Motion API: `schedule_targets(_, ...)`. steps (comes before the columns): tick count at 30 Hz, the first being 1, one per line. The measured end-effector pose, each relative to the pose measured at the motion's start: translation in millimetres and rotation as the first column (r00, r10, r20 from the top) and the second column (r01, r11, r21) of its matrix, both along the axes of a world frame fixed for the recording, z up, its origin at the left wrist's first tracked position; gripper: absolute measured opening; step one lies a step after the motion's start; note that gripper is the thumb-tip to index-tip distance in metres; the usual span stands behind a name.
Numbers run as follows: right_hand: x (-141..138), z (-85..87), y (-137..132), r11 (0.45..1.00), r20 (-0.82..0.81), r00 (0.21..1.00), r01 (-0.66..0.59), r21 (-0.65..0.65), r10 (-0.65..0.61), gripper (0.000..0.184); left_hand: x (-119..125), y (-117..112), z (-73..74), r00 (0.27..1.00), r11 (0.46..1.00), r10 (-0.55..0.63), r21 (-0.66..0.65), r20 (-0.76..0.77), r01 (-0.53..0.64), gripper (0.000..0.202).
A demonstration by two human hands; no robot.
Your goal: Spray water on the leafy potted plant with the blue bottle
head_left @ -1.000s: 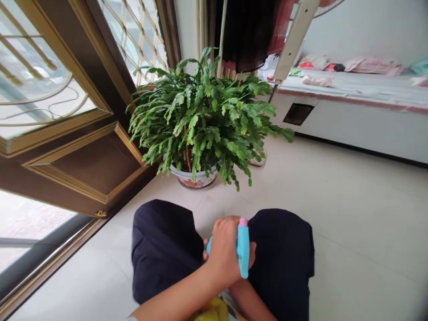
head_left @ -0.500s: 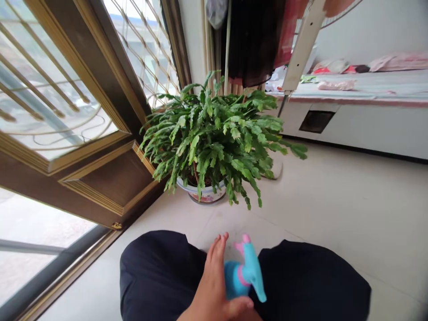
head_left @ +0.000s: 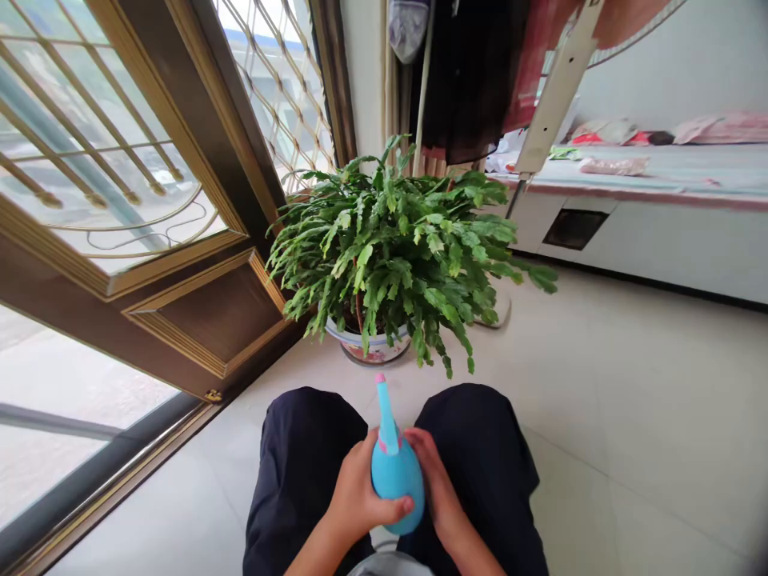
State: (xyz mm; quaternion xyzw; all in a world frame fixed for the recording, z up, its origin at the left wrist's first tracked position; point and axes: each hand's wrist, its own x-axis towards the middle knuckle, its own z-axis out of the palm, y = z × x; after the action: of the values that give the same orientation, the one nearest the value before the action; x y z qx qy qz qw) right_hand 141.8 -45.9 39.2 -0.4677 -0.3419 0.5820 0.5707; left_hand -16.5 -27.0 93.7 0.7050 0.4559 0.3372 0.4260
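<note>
A light-blue spray bottle (head_left: 397, 480) with a pink nozzle tip and pink collar is between my knees, its nozzle pointing away from me toward the plant. My left hand (head_left: 358, 490) is wrapped round the bottle's left side, its thumb lying across the front. Against the right side of the bottle, close to the neck, my right hand (head_left: 437, 478) has its fingers curled in; part of them is hidden behind the bottle. Just beyond stands a bushy green plant (head_left: 399, 248) with flat, jointed leaves, in a patterned white pot (head_left: 375, 350) on the floor.
A brown door (head_left: 204, 320) with gold trim stands at the left, beside a lattice window (head_left: 282, 88). Dark clothing (head_left: 465, 80) hangs behind the plant. At the right is a bed (head_left: 660, 180) with pink items on it. Pale tiles (head_left: 600, 376) cover the floor.
The bottle has swung from leaning right to pointing forward at the plant. My left hand has closed round it, and my right hand has come into view on it. My knees are closer together.
</note>
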Motion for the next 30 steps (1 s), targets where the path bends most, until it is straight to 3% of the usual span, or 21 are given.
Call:
schedule_targets(3, 20.7, 31.8, 7.2, 0.958, 0.167, 0.978, -0.160, 0.238, 0.122, 0.073, 2.9, 7.9, 3.1, 0.999, 1.000, -0.024, -0.003, -0.047, 0.023, 0.067)
schedule_targets(5, 25.2, 54.4, 17.6, 0.930, 0.390, 0.914, -0.236, 0.282, 0.114, 0.086, 6.6, 13.7, 1.7, 0.993, 0.998, -0.054, 0.008, -0.102, 0.055, 0.066)
schedule_targets(7, 21.1, 71.0, 31.3, 0.942, 0.497, 0.868, -0.168, 0.290, 0.002, 0.074, 10.6, 20.2, -0.4, 0.989, 0.996, -0.085, 0.016, -0.123, 0.088, 0.065)
schedule_targets(9, 12.8, 79.8, 44.3, 0.940, 0.500, 0.863, -0.105, 0.324, -0.076, 0.068, 13.6, 27.5, -1.4, 0.986, 0.993, -0.108, 0.038, -0.124, 0.114, 0.065)
schedule_targets(14, 1.9, 84.5, 56.8, 0.931, 0.564, 0.809, -0.058, 0.360, -0.168, 0.044, 15.2, 44.2, -1.8, 0.979, 0.975, -0.185, 0.108, -0.082, 0.193, 0.071)
schedule_targets(16, 3.0, 85.1, 54.1, 0.926, 0.594, 0.779, -0.047, 0.375, -0.201, 0.033, 16.4, 47.7, -8.2, 0.976, 0.974, -0.217, 0.068, 0.031, 0.214, 0.078)
schedule_targets(18, 5.0, 85.8, 49.4, 0.898, 0.624, 0.719, 0.003, 0.439, -0.307, 0.032, 18.7, 49.2, -21.5, 0.937, 0.977, -0.185, -0.051, 0.298, 0.209, 0.090)
schedule_targets(19, 5.9, 86.5, 47.1, 0.877, 0.635, 0.680, 0.023, 0.480, -0.366, 0.034, 19.9, 49.2, -30.6, 0.869, 0.969, -0.100, -0.150, 0.485, 0.195, 0.095)
schedule_targets(20, 6.7, 87.5, 45.1, 0.853, 0.641, 0.645, 0.034, 0.520, -0.416, 0.036, 21.1, 48.6, -40.7, 0.774, 0.950, 0.078, -0.281, 0.628, 0.132, 0.095)
schedule_targets(21, 7.3, 89.0, 43.8, 0.835, 0.642, 0.623, 0.034, 0.549, -0.447, 0.038, 22.1, 47.5, -51.4, 0.677, 0.905, 0.259, -0.417, 0.689, 0.078, 0.089)
schedule_targets(22, 7.6, 90.8, 43.1, 0.822, 0.640, 0.612, 0.029, 0.568, -0.464, 0.038, 22.9, 45.7, -62.2, 0.609, 0.835, 0.366, -0.537, 0.704, 0.120, 0.087)
schedule_targets(23, 7.8, 92.9, 43.1, 0.816, 0.636, 0.614, 0.023, 0.577, -0.467, 0.037, 23.6, 43.3, -72.6, 0.576, 0.760, 0.399, -0.609, 0.713, 0.228, 0.088)
schedule_targets(25, 7.5, 96.8, 45.0, 0.816, 0.623, 0.631, 0.027, 0.578, -0.462, 0.032, 25.3, 37.6, -91.0, 0.536, 0.635, 0.365, -0.624, 0.762, 0.455, 0.089)
schedule_targets(27, 6.9, 97.9, 48.0, 0.827, 0.615, 0.646, 0.045, 0.560, -0.451, 0.025, 27.3, 32.1, -105.2, 0.507, 0.421, 0.320, -0.600, 0.800, 0.681, 0.099)
schedule_targets(28, 6.5, 97.1, 49.4, 0.833, 0.607, 0.657, 0.057, 0.551, -0.447, 0.022, 28.1, 30.2, -110.7, 0.479, 0.345, 0.322, -0.572, 0.817, 0.744, 0.106)
schedule_targets(29, 6.0, 95.4, 50.5, 0.841, 0.598, 0.670, 0.073, 0.536, -0.440, 0.020, 28.4, 29.1, -115.3, 0.449, 0.297, 0.338, -0.546, 0.827, 0.783, 0.112)
schedule_targets(30, 5.5, 93.2, 51.3, 0.851, 0.586, 0.686, 0.093, 0.518, -0.431, 0.021, 28.1, 28.8, -118.9, 0.419, 0.292, 0.360, -0.527, 0.834, 0.798, 0.115)
